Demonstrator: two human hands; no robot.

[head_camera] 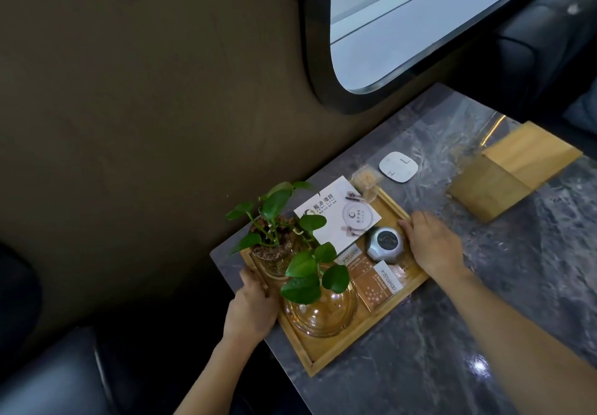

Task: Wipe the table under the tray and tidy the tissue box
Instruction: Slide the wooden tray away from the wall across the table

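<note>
A bamboo tray [326, 355] lies on the dark marble table [484, 334] beside the wall. It carries a potted green plant [274, 230], a glass bowl [319, 314], a white card [339, 217], a silver round device [384, 243], sugar packets [374, 285] and a toothpick holder [366, 180]. My left hand [252, 308] grips the tray's left edge. My right hand [433, 243] holds its right edge, fingers curled over the rim. A wooden tissue box [513, 172] stands apart at the far right of the table.
A small white square device [399, 166] sits on the table beyond the tray. A dark wall and a rounded window [420, 26] run along the table's far side. Dark padded seats [64, 376] lie at the lower left and the upper right.
</note>
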